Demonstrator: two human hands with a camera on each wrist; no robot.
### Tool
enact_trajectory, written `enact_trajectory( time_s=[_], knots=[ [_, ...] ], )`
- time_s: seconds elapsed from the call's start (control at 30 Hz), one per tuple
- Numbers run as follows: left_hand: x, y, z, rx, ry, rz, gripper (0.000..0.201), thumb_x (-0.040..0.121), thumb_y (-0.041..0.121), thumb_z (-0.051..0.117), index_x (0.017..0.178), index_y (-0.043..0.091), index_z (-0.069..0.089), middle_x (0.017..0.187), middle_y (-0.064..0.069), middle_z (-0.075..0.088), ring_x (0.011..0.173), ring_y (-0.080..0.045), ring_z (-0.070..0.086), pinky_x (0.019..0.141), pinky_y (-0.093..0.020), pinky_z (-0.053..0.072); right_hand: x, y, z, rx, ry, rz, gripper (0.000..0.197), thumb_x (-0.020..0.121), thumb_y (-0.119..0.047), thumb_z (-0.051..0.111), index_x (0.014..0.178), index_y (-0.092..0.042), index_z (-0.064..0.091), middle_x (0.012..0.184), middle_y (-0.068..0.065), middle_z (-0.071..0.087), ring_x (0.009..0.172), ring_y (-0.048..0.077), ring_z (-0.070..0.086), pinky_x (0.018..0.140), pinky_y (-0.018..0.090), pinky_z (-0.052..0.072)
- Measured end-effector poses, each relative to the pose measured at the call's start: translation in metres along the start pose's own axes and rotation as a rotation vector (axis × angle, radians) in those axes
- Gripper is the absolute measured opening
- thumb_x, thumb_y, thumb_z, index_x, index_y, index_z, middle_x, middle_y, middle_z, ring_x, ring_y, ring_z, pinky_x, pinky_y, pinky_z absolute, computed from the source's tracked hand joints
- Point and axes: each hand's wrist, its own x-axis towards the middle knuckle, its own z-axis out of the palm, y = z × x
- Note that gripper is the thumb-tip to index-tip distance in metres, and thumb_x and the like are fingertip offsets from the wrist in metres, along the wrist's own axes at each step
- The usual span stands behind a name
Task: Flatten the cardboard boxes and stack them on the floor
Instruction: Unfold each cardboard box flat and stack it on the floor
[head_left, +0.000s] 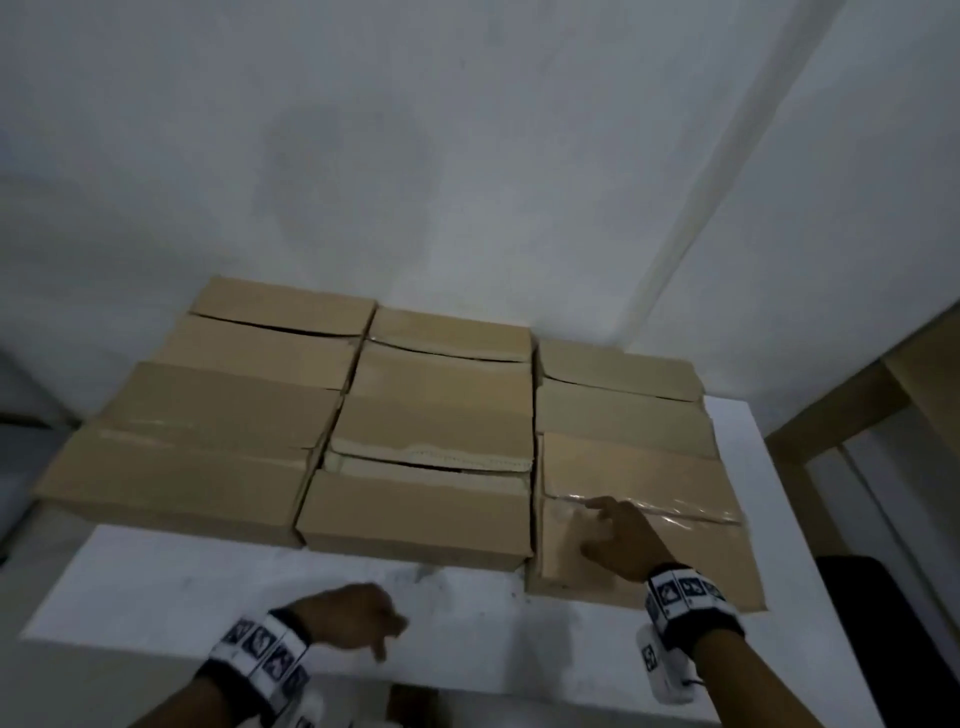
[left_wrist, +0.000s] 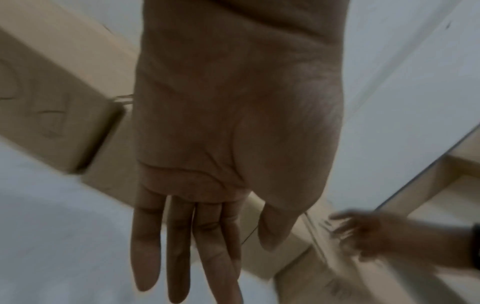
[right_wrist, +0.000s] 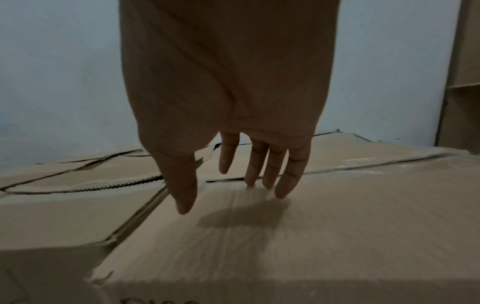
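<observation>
Reaching over the near-right box (head_left: 644, 519), the right hand (head_left: 621, 538) spreads open-fingered just above its left-to-right taped seam, while the open, empty left hand (head_left: 345, 623) hangs back nearer.

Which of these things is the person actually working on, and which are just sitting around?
Part of the job:
- cardboard boxes on the white table
- taped box under the right hand
- left hand, empty

Just there:
- wooden frame
- black object
</observation>
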Motion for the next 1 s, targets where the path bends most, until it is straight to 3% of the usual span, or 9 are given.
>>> enact_trajectory(
  time_s=[0.1, 0.17, 0.27, 0.33, 0.47, 0.53, 0.7, 0.83, 1.0],
  knots=[
    [0.003, 0.054, -0.032, -0.071, 0.151, 0.173, 0.027, 0.097, 0.042, 0.05, 0.104, 0.021, 0.066, 0.094, 0.011, 0.07, 0.088, -0.005, 0.064, 0.079, -0.022, 0.05, 0.009, 0.006, 0.002, -0.082, -0.075, 0.023, 0.079, 0.067, -0.041, 0.082, 0.137, -0.034, 0.045, 0.131, 0.001, 0.043, 0.126, 0.021, 0.044, 0.104, 0.033, 0.041],
    [0.01, 0.09, -0.041, -0.106, 0.264, 0.262, 0.022, 0.097, 0.04, 0.05, 0.105, 0.023, 0.062, 0.099, 0.008, 0.068, 0.097, -0.012, 0.064, 0.088, -0.03, 0.049, 0.011, 0.012, 0.001, -0.101, -0.085, 0.021, 0.083, 0.061, -0.049, 0.081, 0.135, -0.04, 0.045, 0.136, -0.004, 0.037, 0.131, 0.019, 0.038, 0.107, 0.039, 0.038],
    [0.032, 0.144, -0.046, -0.08, 0.369, 0.32, 0.029, 0.098, 0.037, 0.051, 0.122, 0.02, 0.057, 0.113, 0.005, 0.063, 0.1, -0.008, 0.06, 0.083, -0.017, 0.046, 0.013, 0.025, -0.009, -0.166, -0.09, -0.016, 0.086, 0.057, -0.062, 0.078, 0.134, -0.048, 0.042, 0.138, -0.01, 0.033, 0.133, 0.017, 0.033, 0.107, 0.042, 0.036],
    [0.05, 0.177, -0.04, 0.022, 0.397, 0.329, 0.038, 0.096, 0.034, 0.057, 0.131, 0.019, 0.051, 0.123, 0.0, 0.056, 0.109, -0.014, 0.057, 0.088, -0.02, 0.045, 0.014, 0.039, -0.018, -0.204, -0.094, -0.052, 0.089, 0.056, -0.067, 0.076, 0.135, -0.048, 0.04, 0.139, -0.011, 0.033, 0.133, 0.016, 0.032, 0.105, 0.041, 0.036],
    [0.102, 0.22, -0.007, 0.312, 0.36, 0.284, 0.079, 0.088, 0.047, 0.065, 0.152, 0.025, 0.023, 0.159, -0.001, 0.017, 0.145, -0.021, 0.019, 0.116, -0.033, 0.023, 0.007, 0.081, -0.042, -0.236, -0.071, -0.085, 0.092, 0.054, -0.071, 0.072, 0.136, -0.046, 0.039, 0.138, -0.013, 0.033, 0.133, 0.014, 0.034, 0.104, 0.04, 0.036],
    [0.126, 0.236, 0.01, 0.437, 0.348, 0.244, 0.092, 0.085, 0.059, 0.062, 0.155, 0.029, 0.011, 0.163, 0.003, -0.005, 0.15, -0.021, -0.003, 0.121, -0.044, 0.011, 0.003, 0.103, -0.055, -0.229, -0.066, -0.09, 0.094, 0.053, -0.075, 0.07, 0.136, -0.046, 0.039, 0.137, -0.014, 0.034, 0.132, 0.013, 0.035, 0.103, 0.039, 0.036],
    [0.168, 0.258, 0.052, 0.574, 0.308, 0.05, 0.123, 0.067, 0.085, 0.053, 0.154, 0.029, -0.014, 0.155, 0.003, -0.035, 0.143, -0.027, -0.031, 0.11, -0.068, -0.013, -0.006, 0.148, -0.077, -0.228, -0.086, -0.101, 0.096, 0.056, -0.081, 0.063, 0.14, -0.04, 0.038, 0.14, -0.013, 0.034, 0.131, 0.014, 0.036, 0.104, 0.041, 0.035],
    [0.18, 0.254, 0.072, 0.649, 0.309, 0.073, 0.151, 0.034, 0.1, 0.041, 0.147, 0.03, -0.031, 0.147, -0.004, -0.047, 0.136, -0.039, -0.04, 0.1, -0.074, -0.02, -0.008, 0.172, -0.089, -0.27, -0.084, -0.123, 0.096, 0.059, -0.081, 0.061, 0.142, -0.039, 0.035, 0.141, -0.011, 0.033, 0.132, 0.014, 0.034, 0.103, 0.041, 0.033],
    [0.182, 0.255, 0.087, 0.624, 0.344, 0.062, 0.14, 0.026, 0.102, 0.027, 0.125, 0.042, -0.051, 0.15, -0.004, -0.045, 0.136, -0.039, -0.039, 0.098, -0.074, -0.021, -0.005, 0.176, -0.084, -0.38, -0.109, -0.183, 0.112, 0.046, -0.092, 0.056, 0.143, -0.045, 0.026, 0.135, -0.005, 0.032, 0.128, 0.021, 0.033, 0.1, 0.046, 0.031]
  ],
)
